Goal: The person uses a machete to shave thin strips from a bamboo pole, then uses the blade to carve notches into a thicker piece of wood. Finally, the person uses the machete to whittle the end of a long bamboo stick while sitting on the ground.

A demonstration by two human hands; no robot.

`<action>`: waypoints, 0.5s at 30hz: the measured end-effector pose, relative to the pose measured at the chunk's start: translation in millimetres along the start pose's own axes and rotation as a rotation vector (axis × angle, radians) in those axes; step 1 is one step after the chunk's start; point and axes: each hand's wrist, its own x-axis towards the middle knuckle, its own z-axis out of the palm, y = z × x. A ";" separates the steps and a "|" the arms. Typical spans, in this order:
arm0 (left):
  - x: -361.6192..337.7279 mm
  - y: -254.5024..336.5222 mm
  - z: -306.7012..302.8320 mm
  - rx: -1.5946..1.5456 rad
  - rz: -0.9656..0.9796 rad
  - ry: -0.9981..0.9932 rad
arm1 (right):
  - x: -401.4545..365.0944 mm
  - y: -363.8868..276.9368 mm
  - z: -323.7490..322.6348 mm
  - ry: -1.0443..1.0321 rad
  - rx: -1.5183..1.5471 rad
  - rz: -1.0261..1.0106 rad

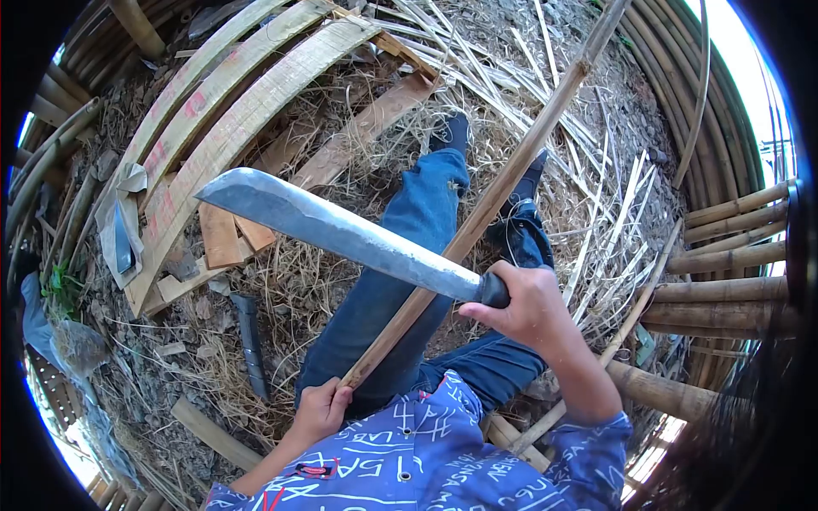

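Observation:
My right hand [527,308] is wrapped round the black handle of a machete [341,232]. Its broad steel blade points up to the left and crosses over a long bamboo strip [520,175]. My left hand [321,409] grips the near end of that strip, close to my left thigh. From there the strip runs up and to the right, passing over my jeans [423,200] and out of view at the top.
Pale planks [247,115] lie at the upper left, beside wood offcuts [223,234]. A dark sheath-like piece [249,345] rests on the ground to my left. Thin split strips [609,221] and shavings litter the floor. Stacked bamboo poles [724,294] line the right side.

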 end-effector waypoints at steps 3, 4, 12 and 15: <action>1.7 -5.3 3.7 -0.013 0.035 0.023 | 5.1 0.0 -5.7 0.012 -0.058 -0.037; 2.3 -6.3 4.3 -0.018 0.037 0.034 | 7.1 -0.6 -8.2 -0.006 -0.086 -0.042; 2.7 -12.2 5.5 -0.027 0.025 0.068 | 17.3 14.1 -15.8 0.123 -0.227 -0.123; 2.9 -9.9 4.7 -0.041 0.026 0.073 | 20.1 17.5 -23.1 0.140 -0.263 -0.109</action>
